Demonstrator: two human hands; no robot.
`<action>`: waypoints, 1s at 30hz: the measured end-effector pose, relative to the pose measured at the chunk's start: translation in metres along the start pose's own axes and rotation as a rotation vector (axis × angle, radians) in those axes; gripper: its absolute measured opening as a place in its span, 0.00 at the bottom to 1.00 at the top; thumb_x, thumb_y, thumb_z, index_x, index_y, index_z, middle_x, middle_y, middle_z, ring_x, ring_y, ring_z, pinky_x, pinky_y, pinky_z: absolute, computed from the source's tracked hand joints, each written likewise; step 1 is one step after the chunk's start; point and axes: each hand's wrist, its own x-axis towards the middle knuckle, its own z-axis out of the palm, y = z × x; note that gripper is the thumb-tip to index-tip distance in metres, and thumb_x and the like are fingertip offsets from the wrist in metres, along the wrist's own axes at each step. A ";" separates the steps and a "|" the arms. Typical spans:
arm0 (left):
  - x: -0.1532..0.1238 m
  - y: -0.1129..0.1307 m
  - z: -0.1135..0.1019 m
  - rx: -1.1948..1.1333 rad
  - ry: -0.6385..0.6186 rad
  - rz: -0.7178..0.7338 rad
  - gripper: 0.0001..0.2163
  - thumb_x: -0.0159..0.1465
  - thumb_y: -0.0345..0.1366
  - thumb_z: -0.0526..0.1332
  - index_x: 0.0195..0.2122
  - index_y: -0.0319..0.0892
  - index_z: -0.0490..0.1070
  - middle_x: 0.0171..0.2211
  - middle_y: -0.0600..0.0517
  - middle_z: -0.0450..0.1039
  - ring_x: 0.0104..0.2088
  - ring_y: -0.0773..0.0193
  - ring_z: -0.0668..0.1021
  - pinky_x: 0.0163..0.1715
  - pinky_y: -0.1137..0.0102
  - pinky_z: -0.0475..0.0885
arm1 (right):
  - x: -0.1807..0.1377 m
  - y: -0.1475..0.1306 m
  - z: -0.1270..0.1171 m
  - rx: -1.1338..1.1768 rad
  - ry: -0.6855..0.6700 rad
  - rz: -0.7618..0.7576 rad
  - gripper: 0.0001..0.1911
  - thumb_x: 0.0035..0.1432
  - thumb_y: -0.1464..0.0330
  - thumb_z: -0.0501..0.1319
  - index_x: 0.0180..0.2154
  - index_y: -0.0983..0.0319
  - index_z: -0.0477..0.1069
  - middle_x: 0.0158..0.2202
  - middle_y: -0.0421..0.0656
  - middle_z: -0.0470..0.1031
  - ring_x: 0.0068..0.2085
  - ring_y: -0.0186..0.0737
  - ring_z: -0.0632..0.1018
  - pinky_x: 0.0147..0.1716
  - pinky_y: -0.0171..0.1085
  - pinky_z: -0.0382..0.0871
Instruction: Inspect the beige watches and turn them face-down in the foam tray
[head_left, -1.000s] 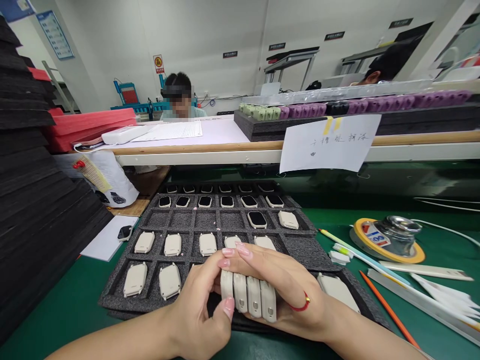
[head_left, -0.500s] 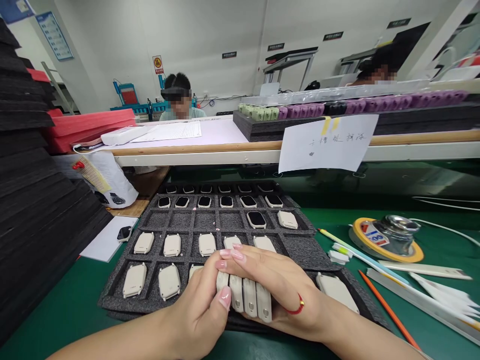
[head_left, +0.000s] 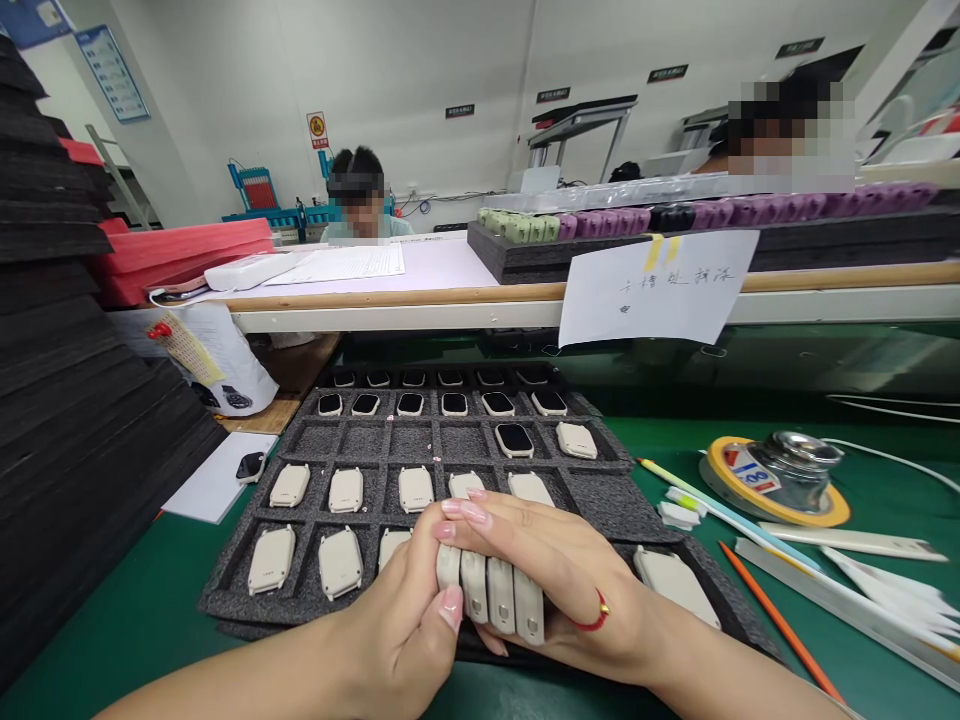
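Several beige watch cases [head_left: 501,596] stand side by side in a row between my two hands. My right hand [head_left: 559,570], with a red string bracelet at the wrist, curls over the row from the right and is closed around it. At the row's left end, my left hand [head_left: 409,600] is closed with its thumb pressed on the nearest case. Both hands' fingertips meet on top. Beneath and beyond them lies a dark grey foam tray [head_left: 225,600]. Some compartments hold cases with their backs up; farther rows hold watches [head_left: 514,440] with black screens up.
To the right are a glass jar [head_left: 802,470] on a yellow tape roll [head_left: 720,480], an orange stick [head_left: 780,620] and white plastic tools [head_left: 855,542]. Black foam sheets [head_left: 75,450] are stacked at left. A shelf [head_left: 420,312] crosses behind; two people are beyond it.
My hands stay almost still around the row of watch cases. Fingertips of my right hand now show below the row. The person at the far right has moved slightly.
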 end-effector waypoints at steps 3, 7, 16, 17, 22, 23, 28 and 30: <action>0.001 0.001 0.000 0.005 0.013 -0.025 0.26 0.72 0.45 0.39 0.67 0.35 0.44 0.36 0.45 0.76 0.32 0.58 0.77 0.41 0.62 0.74 | 0.001 -0.001 -0.002 -0.006 -0.008 0.012 0.36 0.63 0.71 0.62 0.67 0.66 0.49 0.54 0.54 0.77 0.58 0.40 0.75 0.59 0.43 0.69; 0.002 0.003 0.000 0.017 0.008 -0.060 0.27 0.73 0.45 0.38 0.68 0.35 0.43 0.34 0.45 0.76 0.32 0.57 0.77 0.41 0.62 0.74 | 0.002 -0.001 -0.003 -0.010 -0.004 0.007 0.35 0.63 0.71 0.62 0.67 0.66 0.50 0.54 0.53 0.76 0.58 0.41 0.75 0.59 0.43 0.69; 0.003 0.004 0.000 0.059 0.035 -0.031 0.25 0.73 0.44 0.40 0.67 0.35 0.46 0.40 0.42 0.76 0.36 0.57 0.78 0.47 0.60 0.72 | -0.001 0.001 0.000 0.011 0.003 -0.011 0.36 0.63 0.72 0.62 0.67 0.68 0.50 0.55 0.54 0.75 0.60 0.40 0.73 0.61 0.43 0.67; 0.004 0.005 0.000 0.061 0.027 -0.026 0.25 0.73 0.44 0.40 0.66 0.35 0.45 0.39 0.43 0.76 0.36 0.57 0.78 0.46 0.60 0.72 | -0.001 0.001 0.000 0.008 0.001 -0.012 0.35 0.63 0.71 0.62 0.67 0.68 0.50 0.55 0.54 0.75 0.60 0.40 0.73 0.61 0.43 0.67; 0.004 0.006 0.000 -0.021 -0.024 -0.002 0.28 0.72 0.47 0.40 0.66 0.32 0.42 0.33 0.44 0.76 0.30 0.57 0.77 0.36 0.62 0.75 | 0.000 0.000 -0.001 0.008 -0.007 -0.007 0.34 0.64 0.69 0.62 0.66 0.68 0.51 0.54 0.55 0.75 0.60 0.40 0.73 0.61 0.43 0.67; 0.003 0.005 0.000 -0.019 -0.015 -0.019 0.27 0.72 0.46 0.40 0.67 0.33 0.43 0.34 0.44 0.76 0.31 0.57 0.77 0.37 0.62 0.75 | 0.001 0.000 -0.001 0.008 -0.005 -0.009 0.34 0.64 0.70 0.62 0.66 0.68 0.51 0.54 0.55 0.75 0.60 0.40 0.72 0.61 0.43 0.67; 0.000 -0.002 -0.002 0.064 0.025 0.025 0.24 0.72 0.41 0.41 0.67 0.38 0.45 0.52 0.39 0.70 0.44 0.55 0.77 0.55 0.56 0.67 | 0.003 -0.002 -0.002 -0.007 -0.006 -0.015 0.32 0.65 0.69 0.60 0.66 0.68 0.51 0.54 0.55 0.76 0.60 0.39 0.72 0.61 0.42 0.66; 0.001 -0.001 -0.004 0.071 0.023 0.092 0.25 0.72 0.44 0.43 0.67 0.39 0.47 0.58 0.38 0.65 0.53 0.51 0.73 0.59 0.54 0.61 | 0.003 -0.001 -0.002 -0.006 -0.011 -0.013 0.32 0.66 0.68 0.60 0.66 0.68 0.51 0.53 0.54 0.77 0.60 0.39 0.73 0.61 0.41 0.67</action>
